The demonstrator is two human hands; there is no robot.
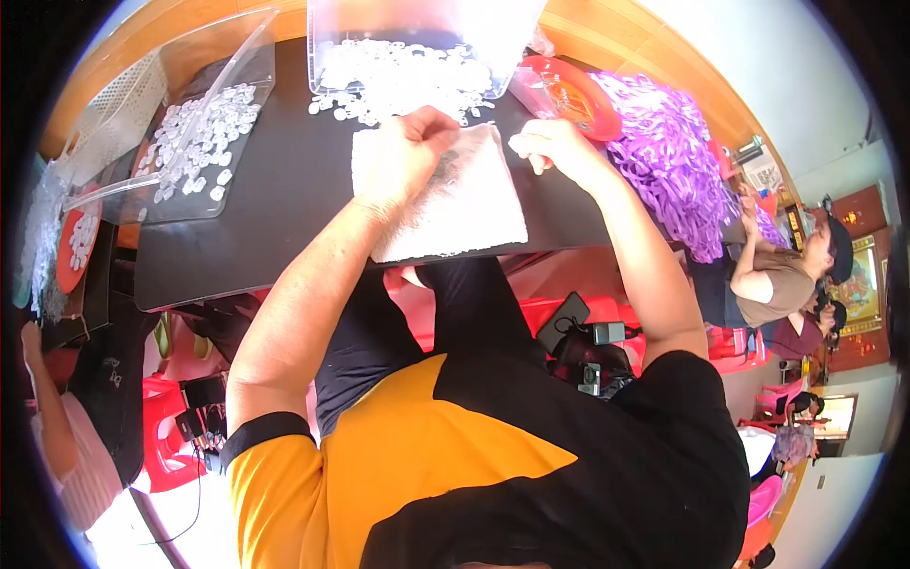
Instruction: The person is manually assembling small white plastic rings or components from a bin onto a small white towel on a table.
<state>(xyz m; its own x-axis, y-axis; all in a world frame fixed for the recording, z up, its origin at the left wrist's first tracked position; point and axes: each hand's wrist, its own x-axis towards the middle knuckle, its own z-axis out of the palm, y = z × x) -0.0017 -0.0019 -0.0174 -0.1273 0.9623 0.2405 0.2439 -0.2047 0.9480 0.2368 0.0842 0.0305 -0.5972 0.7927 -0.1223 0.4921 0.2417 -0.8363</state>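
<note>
My left hand [413, 152] rests over the upper left of a white cloth [464, 218], its fingers curled together near a pile of small clear-white plastic pieces [403, 71]. What its fingertips hold, if anything, is hidden. Just right of the cloth is my right hand [559, 150], closed, with thumb and fingers drawn together. A small whitish spot shows at its fingertips, too small to name. The plastic pieces spill from a clear tub [502, 81] tipped toward me. Beyond my right hand sits a red plate [592, 104] beside a heap of purple straps [664, 161].
Another clear tub [242, 142] with similar pieces stands at the left of the dark table [284, 209]. A white perforated basket [118, 104] is farther left. A person [787, 275] works at the right; another person's arm [52, 408] shows at the left edge.
</note>
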